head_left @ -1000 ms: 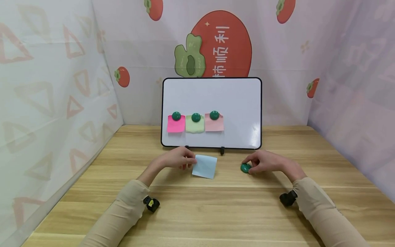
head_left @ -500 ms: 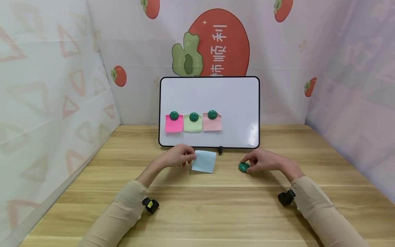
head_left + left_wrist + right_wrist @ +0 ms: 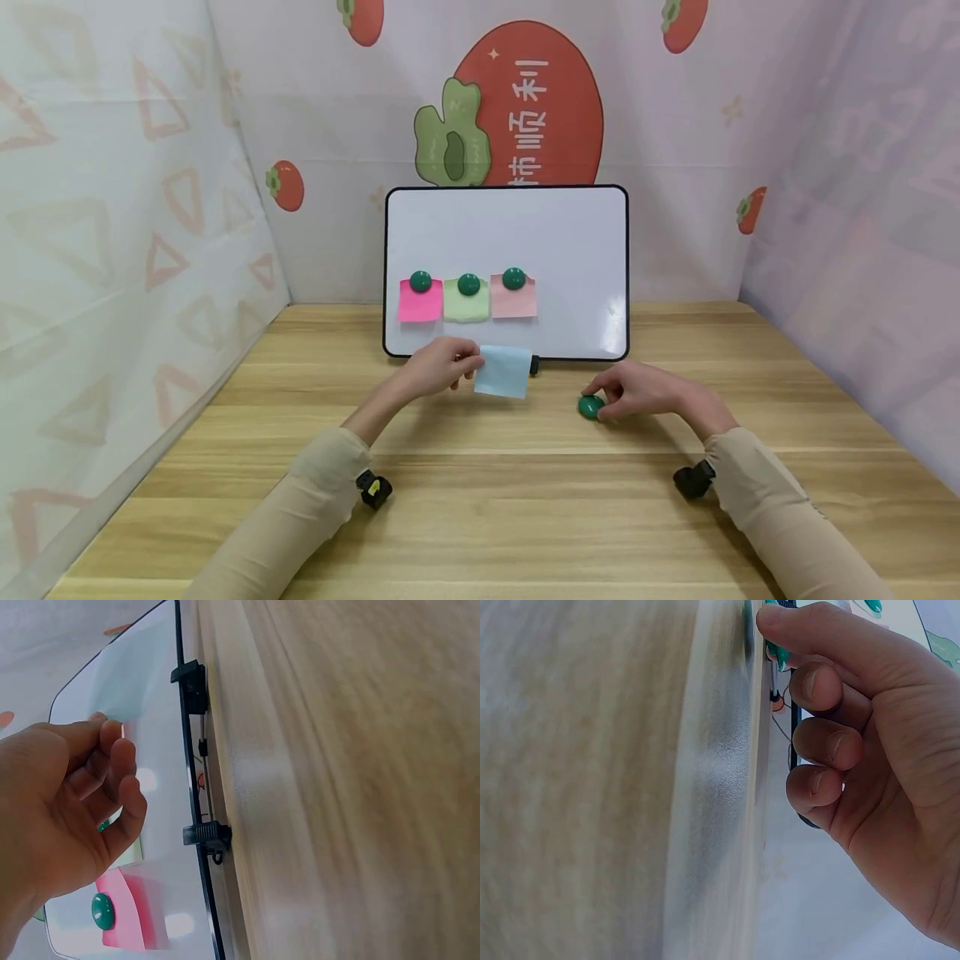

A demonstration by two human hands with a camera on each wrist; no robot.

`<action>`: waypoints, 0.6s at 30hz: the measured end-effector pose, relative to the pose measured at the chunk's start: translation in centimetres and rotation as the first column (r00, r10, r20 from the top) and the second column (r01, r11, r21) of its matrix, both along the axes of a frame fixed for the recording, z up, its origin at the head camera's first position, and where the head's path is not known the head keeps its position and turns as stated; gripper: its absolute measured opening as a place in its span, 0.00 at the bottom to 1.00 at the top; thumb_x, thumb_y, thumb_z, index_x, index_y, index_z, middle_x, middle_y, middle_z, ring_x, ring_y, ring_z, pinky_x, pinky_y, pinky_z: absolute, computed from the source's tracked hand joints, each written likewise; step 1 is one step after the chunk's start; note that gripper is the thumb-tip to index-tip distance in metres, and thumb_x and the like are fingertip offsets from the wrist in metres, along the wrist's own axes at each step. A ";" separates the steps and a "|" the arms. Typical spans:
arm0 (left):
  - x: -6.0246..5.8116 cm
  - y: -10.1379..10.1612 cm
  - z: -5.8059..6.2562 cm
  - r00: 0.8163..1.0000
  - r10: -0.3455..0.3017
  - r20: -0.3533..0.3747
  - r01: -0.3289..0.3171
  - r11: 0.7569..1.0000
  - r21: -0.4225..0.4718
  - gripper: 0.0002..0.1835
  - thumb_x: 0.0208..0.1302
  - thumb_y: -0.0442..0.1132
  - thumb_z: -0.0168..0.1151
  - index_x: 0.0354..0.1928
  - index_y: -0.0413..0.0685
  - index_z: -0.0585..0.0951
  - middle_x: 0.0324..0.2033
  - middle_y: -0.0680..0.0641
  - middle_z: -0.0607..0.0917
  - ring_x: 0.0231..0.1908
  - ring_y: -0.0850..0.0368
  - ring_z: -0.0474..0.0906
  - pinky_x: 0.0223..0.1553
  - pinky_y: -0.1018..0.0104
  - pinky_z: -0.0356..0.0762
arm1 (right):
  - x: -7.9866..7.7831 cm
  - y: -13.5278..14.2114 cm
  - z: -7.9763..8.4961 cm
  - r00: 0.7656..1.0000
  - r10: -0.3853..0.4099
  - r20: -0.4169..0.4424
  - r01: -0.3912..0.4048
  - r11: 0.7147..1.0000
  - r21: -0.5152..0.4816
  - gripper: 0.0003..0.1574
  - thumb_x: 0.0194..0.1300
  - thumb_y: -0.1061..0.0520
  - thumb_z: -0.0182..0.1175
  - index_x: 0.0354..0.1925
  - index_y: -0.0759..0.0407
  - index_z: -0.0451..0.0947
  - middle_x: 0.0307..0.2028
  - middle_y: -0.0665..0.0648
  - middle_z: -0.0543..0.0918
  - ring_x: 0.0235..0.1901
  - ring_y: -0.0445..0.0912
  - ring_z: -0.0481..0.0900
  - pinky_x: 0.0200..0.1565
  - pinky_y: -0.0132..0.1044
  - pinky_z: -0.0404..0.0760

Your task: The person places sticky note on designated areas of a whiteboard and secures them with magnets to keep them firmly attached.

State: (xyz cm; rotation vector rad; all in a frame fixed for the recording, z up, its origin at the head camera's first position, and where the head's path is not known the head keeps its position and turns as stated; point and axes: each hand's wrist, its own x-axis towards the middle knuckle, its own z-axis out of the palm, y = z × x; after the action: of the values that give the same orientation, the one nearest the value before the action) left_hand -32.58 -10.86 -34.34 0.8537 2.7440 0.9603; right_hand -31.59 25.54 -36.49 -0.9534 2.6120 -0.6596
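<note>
My left hand (image 3: 442, 367) pinches a light blue sticky note (image 3: 503, 372) by its left edge, held up in front of the whiteboard's lower frame. In the left wrist view the note (image 3: 124, 675) looks pale and extends beyond the thumb and index finger. Over at the right, my right hand (image 3: 641, 390) holds a round green magnet (image 3: 591, 407) between thumb and index finger, low at the table. The right wrist view shows the other fingers of that hand (image 3: 885, 742) curled, with the magnet mostly hidden behind the thumb.
A black-framed whiteboard (image 3: 577, 242) stands on the wooden table (image 3: 495, 517). On it, green magnets pin a hot pink note (image 3: 421, 307), a pale green note (image 3: 467, 308) and a light pink note (image 3: 514, 303) in a row. Black stand clips (image 3: 206, 836) hold its lower edge.
My left hand has lifted the blue sticky note from over the table up toward the whiteboard's lower edge. The right hand stays in place with the magnet. The head view has shifted slightly.
</note>
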 end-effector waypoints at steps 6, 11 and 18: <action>-0.6 1.2 0.3 0.999 0.020 -0.047 -0.020 1.000 -0.011 0.10 0.75 0.46 0.55 0.36 0.51 0.80 0.30 0.43 0.83 0.21 0.59 0.76 0.25 0.67 0.70 | 0.0 -0.1 -0.1 1.000 0.004 0.001 -0.004 1.000 0.004 0.23 0.60 0.53 0.69 0.54 0.56 0.83 0.24 0.45 0.74 0.24 0.36 0.70 0.28 0.28 0.68; -1.4 2.4 0.6 0.996 0.025 -0.090 -0.026 1.000 -0.013 0.10 0.75 0.46 0.54 0.38 0.51 0.80 0.27 0.46 0.82 0.21 0.59 0.75 0.25 0.68 0.70 | 0.0 -0.1 0.0 1.000 0.005 -0.010 -0.005 1.000 0.007 0.23 0.60 0.54 0.69 0.53 0.56 0.83 0.24 0.45 0.74 0.23 0.36 0.69 0.27 0.28 0.68; -2.2 4.5 1.7 0.986 0.035 -0.162 -0.038 0.999 -0.016 0.12 0.75 0.48 0.54 0.39 0.51 0.82 0.31 0.46 0.85 0.24 0.59 0.73 0.27 0.68 0.69 | 0.1 -0.1 0.1 1.000 -0.004 -0.006 0.004 1.000 0.014 0.22 0.60 0.54 0.69 0.53 0.55 0.83 0.24 0.45 0.74 0.24 0.37 0.69 0.28 0.28 0.68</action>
State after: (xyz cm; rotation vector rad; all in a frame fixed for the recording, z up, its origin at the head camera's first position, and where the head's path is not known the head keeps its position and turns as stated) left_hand -34.77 -6.35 -32.64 0.9200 2.9094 0.9074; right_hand -31.46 25.46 -36.37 -0.9473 2.6212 -0.6392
